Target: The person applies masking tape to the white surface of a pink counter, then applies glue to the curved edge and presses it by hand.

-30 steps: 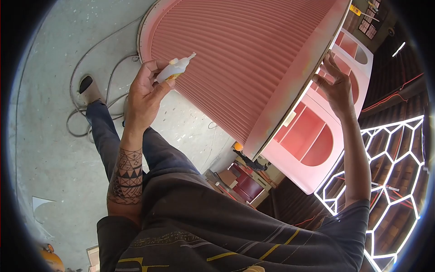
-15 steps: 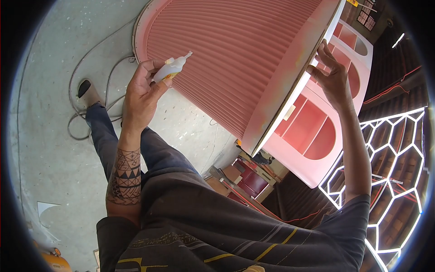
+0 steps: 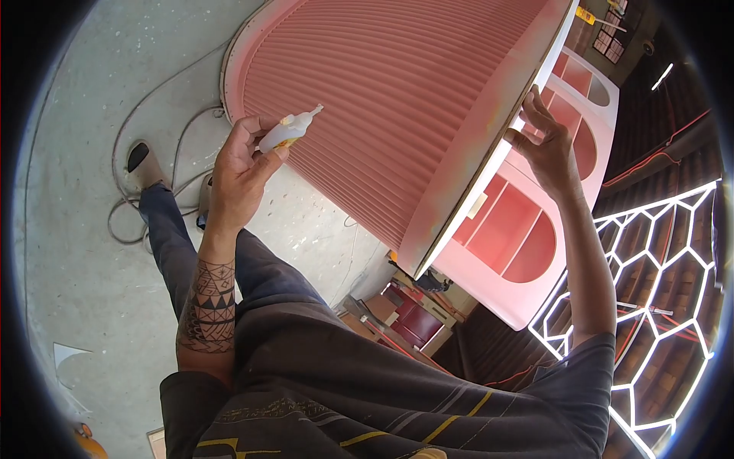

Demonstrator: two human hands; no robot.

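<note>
In my left hand (image 3: 243, 172) is a small white squeeze bottle (image 3: 284, 136) with a narrow nozzle, probably glue. Its yellow label is partly covered by my thumb, and the nozzle points up and right, in front of the pink ribbed panel (image 3: 367, 99) of a large curved piece of furniture. My right hand (image 3: 552, 149) has its thumb and fingers spread, with the tips touching the long white edge (image 3: 489, 180) of that piece. Some of its fingertips are hard to see against the edge.
Behind the edge stands a pink shelf unit (image 3: 527, 306) with rounded openings. Glowing hexagon lights (image 3: 650, 310) are at the right. A grey cable (image 3: 122, 145) loops over the concrete floor (image 3: 84, 252) near my feet. Boxes and boards (image 3: 413, 317) lie beyond the panel's lower end.
The view has shifted slightly, and both hands and the furniture appear a little lower and further left. My left hand still holds the bottle; my right fingertips remain at the edge.
</note>
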